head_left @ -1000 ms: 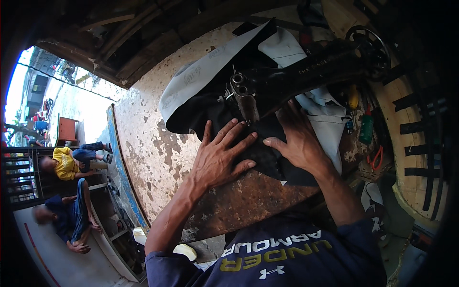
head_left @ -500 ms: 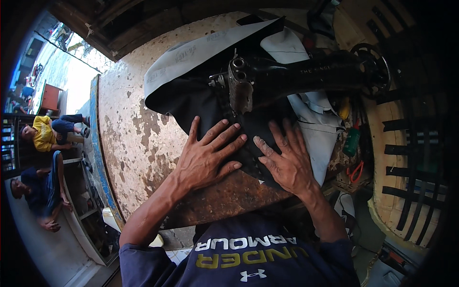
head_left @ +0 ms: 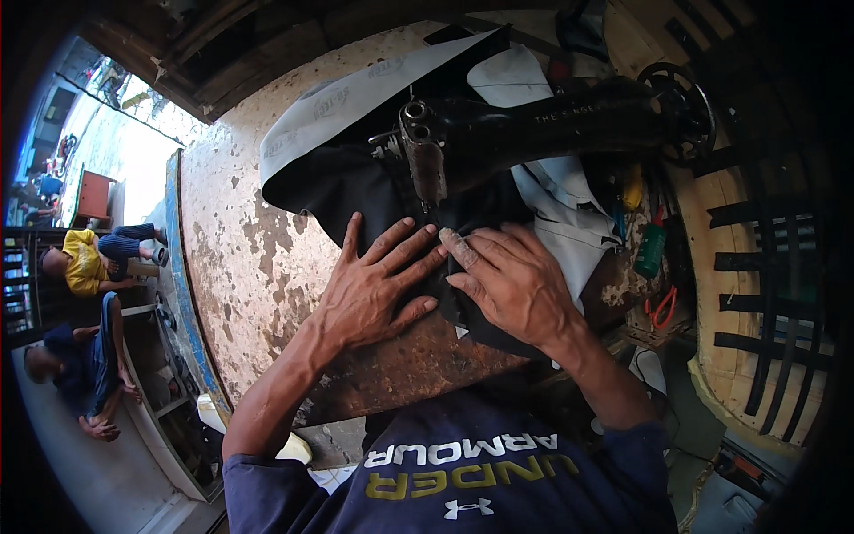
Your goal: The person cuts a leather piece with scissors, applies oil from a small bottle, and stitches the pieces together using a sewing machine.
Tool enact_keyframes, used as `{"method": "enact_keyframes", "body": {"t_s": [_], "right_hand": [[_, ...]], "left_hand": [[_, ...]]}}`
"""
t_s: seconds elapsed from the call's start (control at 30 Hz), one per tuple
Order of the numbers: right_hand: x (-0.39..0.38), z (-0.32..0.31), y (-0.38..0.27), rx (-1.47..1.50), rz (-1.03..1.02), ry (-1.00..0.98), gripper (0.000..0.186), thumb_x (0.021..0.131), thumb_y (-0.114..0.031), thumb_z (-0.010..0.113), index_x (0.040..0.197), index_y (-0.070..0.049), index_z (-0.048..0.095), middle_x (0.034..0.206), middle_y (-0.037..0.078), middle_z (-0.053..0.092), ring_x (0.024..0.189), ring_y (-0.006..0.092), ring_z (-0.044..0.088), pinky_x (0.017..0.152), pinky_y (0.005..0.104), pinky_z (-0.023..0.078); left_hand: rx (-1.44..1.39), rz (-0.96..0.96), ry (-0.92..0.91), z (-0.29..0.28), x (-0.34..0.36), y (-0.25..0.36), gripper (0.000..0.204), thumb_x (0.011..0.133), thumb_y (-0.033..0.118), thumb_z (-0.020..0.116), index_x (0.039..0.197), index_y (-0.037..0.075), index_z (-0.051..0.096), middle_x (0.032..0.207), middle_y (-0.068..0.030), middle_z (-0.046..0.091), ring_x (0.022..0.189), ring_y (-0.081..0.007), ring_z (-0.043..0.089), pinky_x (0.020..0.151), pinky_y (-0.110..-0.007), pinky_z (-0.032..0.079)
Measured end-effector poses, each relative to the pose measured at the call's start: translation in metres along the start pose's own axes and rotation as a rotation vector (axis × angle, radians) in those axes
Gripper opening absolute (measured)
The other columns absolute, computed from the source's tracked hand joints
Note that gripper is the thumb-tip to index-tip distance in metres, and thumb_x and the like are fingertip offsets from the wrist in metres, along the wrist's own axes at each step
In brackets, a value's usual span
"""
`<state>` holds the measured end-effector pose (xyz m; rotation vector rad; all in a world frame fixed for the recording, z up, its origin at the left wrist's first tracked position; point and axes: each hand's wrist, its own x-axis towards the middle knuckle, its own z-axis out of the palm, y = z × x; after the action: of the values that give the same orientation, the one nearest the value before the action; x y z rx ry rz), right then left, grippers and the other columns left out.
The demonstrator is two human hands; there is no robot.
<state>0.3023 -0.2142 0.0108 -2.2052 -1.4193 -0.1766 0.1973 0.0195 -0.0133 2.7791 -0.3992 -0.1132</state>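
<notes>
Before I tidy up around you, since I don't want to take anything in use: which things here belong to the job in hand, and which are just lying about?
In use:
black metal sewing machine
black sheet material with a pale grey underside, under the left hand and right hand

Apparently lying about:
green plastic bottle
small yellow object, kind unclear
pale wooden frame with black straps

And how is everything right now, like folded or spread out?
Black cloth: partly turned over, pale side showing.
Left hand: flat on the black cloth, fingers spread.
Right hand: palm down on the black cloth, thumb apart.
Sewing machine: can't tell if running.
Table: paint flaking off.
Green bottle: too small to tell if shut.
Person in yellow: sitting.
Person in dark blue: sitting.
</notes>
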Motion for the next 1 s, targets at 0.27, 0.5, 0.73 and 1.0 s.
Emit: {"method": "enact_keyframes", "body": {"t_s": [0.27, 0.5, 0.73, 1.0], "right_hand": [[-0.040, -0.013, -0.007, -0.152, 0.105, -0.213, 0.039, 0.098, -0.031, 0.075, 0.123, -0.001, 0.076, 0.111, 0.005, 0.068, 0.093, 0.0201, 0.059, 0.079, 0.0363, 0.045], [-0.030, -0.011, -0.001, -0.159, 0.097, -0.233, 0.048, 0.103, -0.041, 0.067, 0.137, -0.006, 0.071, 0.143, 0.009, 0.063, 0.094, 0.0227, 0.058, 0.083, 0.0381, 0.047], [-0.030, -0.010, -0.001, -0.211, 0.149, -0.321, 0.057, 0.106, -0.053, 0.056, 0.144, -0.013, 0.069, 0.152, 0.008, 0.059, 0.099, 0.0255, 0.055, 0.089, 0.0395, 0.049], [-0.022, -0.002, 0.000, -0.239, 0.167, -0.268, 0.058, 0.105, -0.056, 0.056, 0.144, -0.014, 0.069, 0.149, 0.005, 0.060, 0.102, 0.0248, 0.055, 0.090, 0.0395, 0.049]], "left_hand": [[0.017, 0.020, -0.025, 0.004, -0.003, -0.004, 0.066, 0.103, 0.060, 0.058, 0.161, 0.030, 0.050, 0.171, 0.0001, 0.042, 0.161, -0.0264, 0.032, 0.129, -0.072, 0.007], [0.014, 0.010, -0.020, 0.001, -0.002, -0.002, 0.068, 0.098, 0.055, 0.068, 0.159, 0.030, 0.052, 0.170, -0.0012, 0.042, 0.160, -0.0279, 0.034, 0.130, -0.069, 0.007], [0.014, 0.019, -0.023, 0.002, -0.003, -0.006, 0.068, 0.097, 0.056, 0.070, 0.158, 0.029, 0.055, 0.169, -0.0021, 0.043, 0.160, -0.0278, 0.034, 0.131, -0.068, 0.009], [0.025, -0.011, -0.047, -0.006, 0.002, -0.013, 0.067, 0.099, 0.062, 0.064, 0.158, 0.033, 0.053, 0.169, -0.0026, 0.044, 0.160, -0.0263, 0.034, 0.130, -0.069, 0.010]]}}
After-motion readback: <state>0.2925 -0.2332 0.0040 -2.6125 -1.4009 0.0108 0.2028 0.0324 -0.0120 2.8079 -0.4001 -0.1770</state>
